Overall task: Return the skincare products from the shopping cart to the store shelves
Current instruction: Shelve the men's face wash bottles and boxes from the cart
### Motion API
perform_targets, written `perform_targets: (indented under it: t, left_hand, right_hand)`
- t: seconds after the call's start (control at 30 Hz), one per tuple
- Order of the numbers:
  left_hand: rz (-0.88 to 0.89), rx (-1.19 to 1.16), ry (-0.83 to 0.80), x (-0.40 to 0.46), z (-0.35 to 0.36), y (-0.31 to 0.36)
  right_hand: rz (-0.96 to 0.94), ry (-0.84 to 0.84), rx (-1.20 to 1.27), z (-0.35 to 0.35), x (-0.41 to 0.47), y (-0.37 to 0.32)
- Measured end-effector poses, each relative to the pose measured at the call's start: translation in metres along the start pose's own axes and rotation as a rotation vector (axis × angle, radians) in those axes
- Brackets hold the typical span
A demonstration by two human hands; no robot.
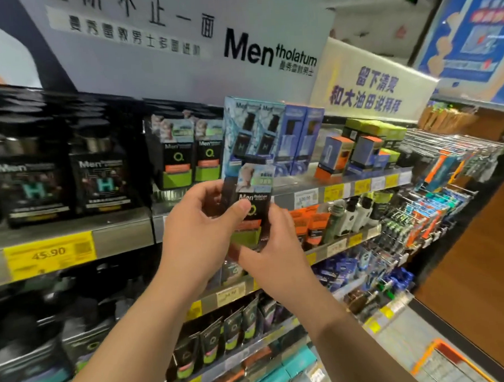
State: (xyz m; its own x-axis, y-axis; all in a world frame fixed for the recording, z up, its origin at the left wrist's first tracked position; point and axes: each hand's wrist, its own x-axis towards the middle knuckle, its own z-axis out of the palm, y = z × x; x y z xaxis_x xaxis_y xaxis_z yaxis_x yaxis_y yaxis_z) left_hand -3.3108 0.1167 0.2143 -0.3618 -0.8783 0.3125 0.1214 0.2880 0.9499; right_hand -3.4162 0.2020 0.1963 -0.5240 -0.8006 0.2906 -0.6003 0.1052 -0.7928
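A tall black Mentholatum Men box (252, 196) with a green Q, an orange band and a green base is held upright in front of the shelves. My left hand (202, 230) grips its left side, thumb across the front. My right hand (272, 247) holds its lower right edge from below. Two matching Q boxes (186, 159) stand on the top shelf (340, 187) just behind and left of it. The shopping cart's orange frame (434, 353) shows at the bottom right.
Black H boxes (57, 182) fill the top shelf at left, light blue boxes (251, 136) and blue boxes stand right of the Q boxes. Lower shelves hold tubes and bottles. Razor packs (435, 182) hang on hooks at right. Wood floor lies far right.
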Motion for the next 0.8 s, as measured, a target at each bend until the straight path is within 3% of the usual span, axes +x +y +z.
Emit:
perform_targets:
  t: [0.33,0.57,0.7,0.8]
  left_hand:
    - [0.075,0.156,0.108,0.012,-0.029,0.018]
    - [0.013,0.150,0.031,0.019,-0.041,0.020]
    - [0.017,0.170,0.001,0.022,-0.047,0.016]
    - [-0.001,0.182,0.001,0.025,-0.049,0.015]
  right_hand:
    - [-0.028,0.077,0.034,0.031,0.042,-0.050]
    - [-0.080,0.212,-0.252,0.048,0.082,-0.060]
    - [0.061,0.150,-0.121,0.056,0.100,-0.072]
    - [0.097,0.131,-0.161,0.066,0.112,-0.069]
